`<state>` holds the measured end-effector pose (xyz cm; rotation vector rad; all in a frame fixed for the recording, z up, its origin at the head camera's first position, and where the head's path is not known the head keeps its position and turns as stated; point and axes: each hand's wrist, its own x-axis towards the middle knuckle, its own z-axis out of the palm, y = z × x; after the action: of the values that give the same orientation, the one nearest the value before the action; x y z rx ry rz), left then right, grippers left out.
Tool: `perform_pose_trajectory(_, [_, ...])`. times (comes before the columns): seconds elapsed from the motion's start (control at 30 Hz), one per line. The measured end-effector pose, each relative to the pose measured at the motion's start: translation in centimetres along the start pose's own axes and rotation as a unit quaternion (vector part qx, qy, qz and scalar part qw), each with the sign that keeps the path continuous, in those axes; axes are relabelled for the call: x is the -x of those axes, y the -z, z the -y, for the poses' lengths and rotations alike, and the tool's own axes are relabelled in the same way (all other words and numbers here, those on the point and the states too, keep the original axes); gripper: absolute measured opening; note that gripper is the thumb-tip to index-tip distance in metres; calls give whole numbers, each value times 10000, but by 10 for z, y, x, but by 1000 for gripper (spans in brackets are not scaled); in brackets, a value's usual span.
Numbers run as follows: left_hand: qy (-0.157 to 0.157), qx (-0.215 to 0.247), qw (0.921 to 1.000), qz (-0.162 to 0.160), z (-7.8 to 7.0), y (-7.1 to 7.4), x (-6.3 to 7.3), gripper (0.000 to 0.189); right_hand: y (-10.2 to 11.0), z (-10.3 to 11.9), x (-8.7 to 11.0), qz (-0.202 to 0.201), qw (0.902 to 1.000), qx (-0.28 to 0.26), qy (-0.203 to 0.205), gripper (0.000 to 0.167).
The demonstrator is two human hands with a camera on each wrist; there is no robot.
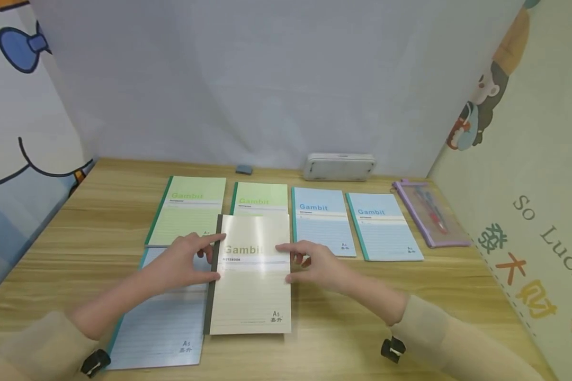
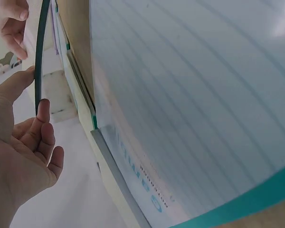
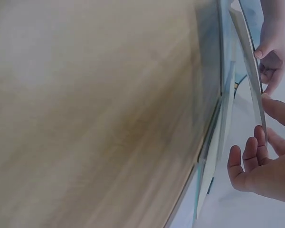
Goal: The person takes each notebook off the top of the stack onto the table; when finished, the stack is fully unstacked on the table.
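Between both hands hangs a cream notebook [image 1: 250, 296] with a dark spine, tilted and raised off the table. My left hand [image 1: 186, 259] pinches its spine side, thumb on one face and fingers on the other; the left wrist view shows the dark spine [image 2: 39, 52] in that grip. On the opposite edge, my right hand [image 1: 316, 262] pinches the notebook in the same way. A larger blue notebook [image 1: 157, 328] lies under my left forearm, partly covered. Behind the cream one are two green notebooks, one at left [image 1: 186, 217] and one partly hidden [image 1: 262, 196].
To the right lie two smaller blue notebooks, one nearer the middle [image 1: 321, 222] and one farther right [image 1: 386, 227]. A purple-edged clear pouch [image 1: 431, 211] holds pens. A white case [image 1: 339, 167] and a small grey block [image 1: 243, 169] stand at the table's back edge.
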<state>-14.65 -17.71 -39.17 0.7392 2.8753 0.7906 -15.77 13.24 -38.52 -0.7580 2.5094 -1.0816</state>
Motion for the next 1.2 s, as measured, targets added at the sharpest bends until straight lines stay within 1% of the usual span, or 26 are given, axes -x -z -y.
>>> perform_pose_trajectory(0.1, [-24,55,9999,103,-3,-7,4,72,-5,-3,7,170,9993,337,21,61])
perform_pose_trajectory(0.17, [-47,112,9998,183,-6,-11,6,73,-8,-7,11,292,9986,448,16,61])
perform_pose_trajectory(0.23, [-46,132,9995,280,-7,-16,7,73,-12,-11,14,377,9983,441,22,62])
perform_pose_trajectory(0.33, [39,139,9989,450,-9,-22,9,73,-17,-18,18,470,9983,328,85,62])
perform_pose_trajectory(0.57, [306,159,9967,729,-6,-32,14,73,-28,-25,22,472,9981,200,345,61])
perform_pose_trajectory(0.67, [264,158,9962,811,-5,-34,15,73,-31,-26,22,540,9976,144,407,60])
perform_pose_trajectory(0.8, [245,36,9950,963,-3,-37,17,72,-33,-25,23,620,9967,236,458,59])
perform_pose_trajectory(1.03, [219,-254,9948,957,-7,-41,14,70,-34,-26,20,423,9961,635,439,56])
perform_pose_trajectory(1.2, [313,-317,9945,952,-8,-40,12,69,-34,-27,19,445,9951,748,458,56])
